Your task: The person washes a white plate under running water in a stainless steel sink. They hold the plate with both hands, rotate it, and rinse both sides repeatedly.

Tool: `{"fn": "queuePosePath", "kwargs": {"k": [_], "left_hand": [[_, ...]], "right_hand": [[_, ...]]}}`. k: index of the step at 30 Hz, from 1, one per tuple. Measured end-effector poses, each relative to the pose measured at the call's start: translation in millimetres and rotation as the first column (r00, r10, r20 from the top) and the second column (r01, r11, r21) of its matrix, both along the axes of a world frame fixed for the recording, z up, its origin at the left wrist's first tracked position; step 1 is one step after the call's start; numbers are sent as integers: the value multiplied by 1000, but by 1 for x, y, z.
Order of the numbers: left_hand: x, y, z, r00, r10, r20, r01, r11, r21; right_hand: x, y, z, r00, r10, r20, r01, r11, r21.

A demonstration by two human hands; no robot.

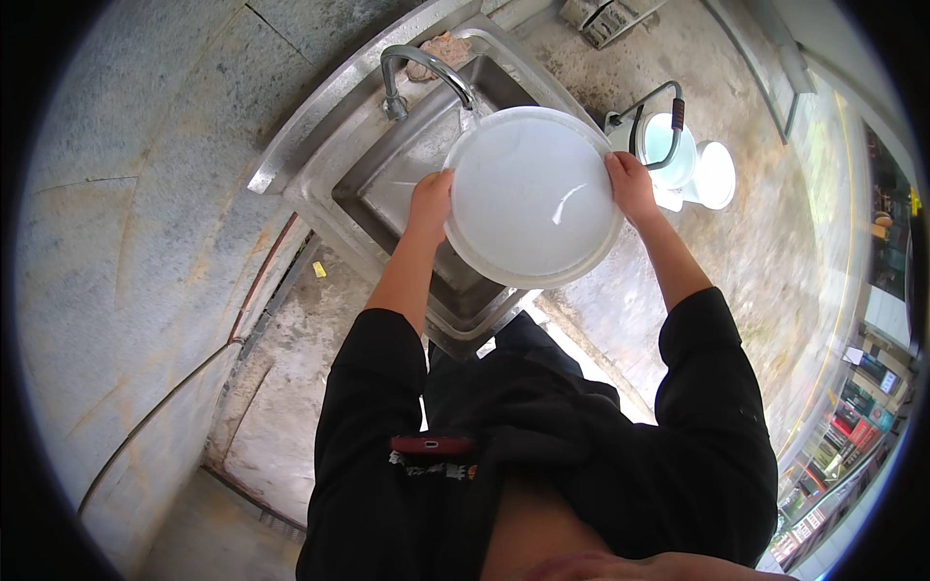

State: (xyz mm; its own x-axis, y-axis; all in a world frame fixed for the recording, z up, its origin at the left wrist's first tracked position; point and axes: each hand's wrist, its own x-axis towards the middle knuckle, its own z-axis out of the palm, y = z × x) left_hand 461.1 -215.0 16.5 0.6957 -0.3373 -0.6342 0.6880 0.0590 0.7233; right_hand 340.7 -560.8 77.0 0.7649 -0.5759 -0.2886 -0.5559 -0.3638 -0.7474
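Both hands hold a round white plastic lid (534, 196) by opposite edges, over a stainless steel sink (392, 171). My left hand (431, 202) grips its left edge, with the thumb at the rim. On the other edge my right hand (631, 186) has its thumb against the rim. The fingers beneath are hidden. A curved chrome faucet (429, 62) arches over the basin, and water (468, 120) runs from its spout close to the lid's upper left rim. Much of the basin is covered by the lid.
A crumpled pinkish cloth (445, 52) lies on the sink's back ledge behind the faucet. Right of the sink stand white buckets (667, 149) beside a metal handle with a dark grip (677, 115). A grey stone-like wall (131, 181) borders the left side.
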Motion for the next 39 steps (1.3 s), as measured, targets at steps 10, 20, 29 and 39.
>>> {"fn": "queuePosePath", "kwargs": {"k": [10,20,29,39], "left_hand": [[4,-34,2,993,-103,52,96,989,110],[32,-58,-25,963,-122,242,101,990,96],[56,-63,15,869,-395,299,216,846,488],[67,-57,17,633,-597,492,197,739,644]], "right_hand": [[-21,4,44,994,-56,95,58,998,-20],[-29,2,52,992,-66,109,71,996,-47],[-34,13,58,989,-53,141,54,999,0],[-35,19,40,981,-76,179,76,997,8]]}}
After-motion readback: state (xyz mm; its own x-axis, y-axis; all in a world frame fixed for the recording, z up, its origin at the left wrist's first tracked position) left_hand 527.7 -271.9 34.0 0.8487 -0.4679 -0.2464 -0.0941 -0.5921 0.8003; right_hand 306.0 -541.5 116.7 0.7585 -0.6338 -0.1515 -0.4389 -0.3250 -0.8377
